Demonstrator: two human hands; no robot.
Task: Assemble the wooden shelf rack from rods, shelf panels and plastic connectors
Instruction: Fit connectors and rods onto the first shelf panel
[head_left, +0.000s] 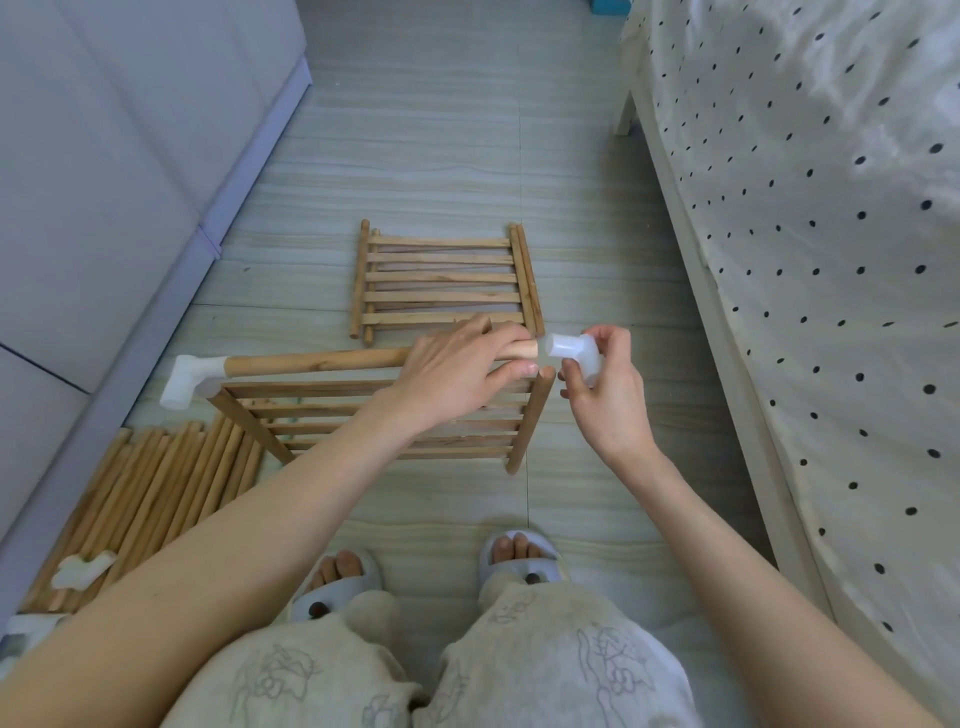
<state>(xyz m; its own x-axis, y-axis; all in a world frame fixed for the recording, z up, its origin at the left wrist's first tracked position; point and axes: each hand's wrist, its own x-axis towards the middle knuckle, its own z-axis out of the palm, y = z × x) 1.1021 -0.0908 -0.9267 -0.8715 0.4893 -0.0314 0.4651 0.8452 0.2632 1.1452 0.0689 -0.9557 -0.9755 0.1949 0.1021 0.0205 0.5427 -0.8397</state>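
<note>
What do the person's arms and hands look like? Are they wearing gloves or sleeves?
No gloves and no sleeves show. The left hand and right hand are bare, and both forearms are bare right to the picture's edge. No rings, watch or bracelets show. The nails look short and plain. Lower down, the person wears light trousers with line drawings and pale slippers.

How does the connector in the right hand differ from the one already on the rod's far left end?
The held connector is off the rod, just short of its right tip; the left connector is fitted on. The held one is pinched by the right hand; the left one is untouched. Both are white plastic elbow pieces.
</note>
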